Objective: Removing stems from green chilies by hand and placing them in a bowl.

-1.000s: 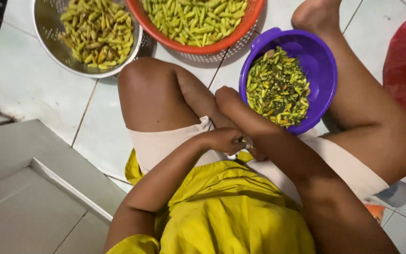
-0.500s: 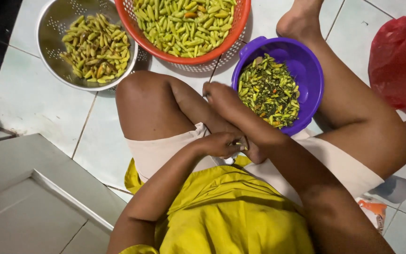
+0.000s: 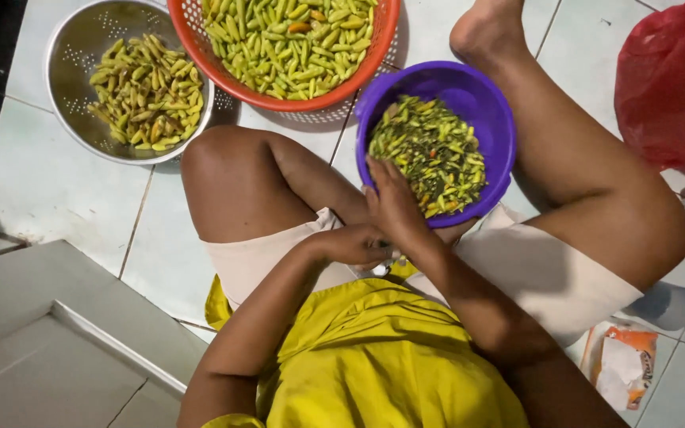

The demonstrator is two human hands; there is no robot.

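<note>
Head view: the right hand point(image 3: 394, 202) is seen at the centre of the frame, fingers extended and held loosely together, laid over the near rim of a purple bowl point(image 3: 495, 119) and touching the heap of cut green chilli pieces point(image 3: 431, 152) inside it. Whether anything is pinched beneath the fingers cannot be told. The left hand point(image 3: 354, 244) is found just below and to the left of it, curled closed against the lap; a small pale object shows at its lower edge, but what it is cannot be made out. The two hands are nearly touching. The purple bowl is lodged between the person's bent legs, right of centre in the upper half of the frame, its contents a mix of dark green, yellow and a few orange bits. A yellow shirt point(image 3: 374, 364) fills the lower centre and pale shorts point(image 3: 263, 257) cover the thighs. At the top centre an orange plastic basket point(image 3: 374, 47) is recorded, heaped with whole green chillies, a few orange ones among them. At the upper left a steel colander point(image 3: 69, 95) holds a smaller lot of darker, yellowish chillies. A red plastic bag point(image 3: 671, 79) occupies the upper right corner. An orange and white packet point(image 3: 620, 364) lies on the tiled floor point(image 3: 49, 190) at the lower right.
</note>
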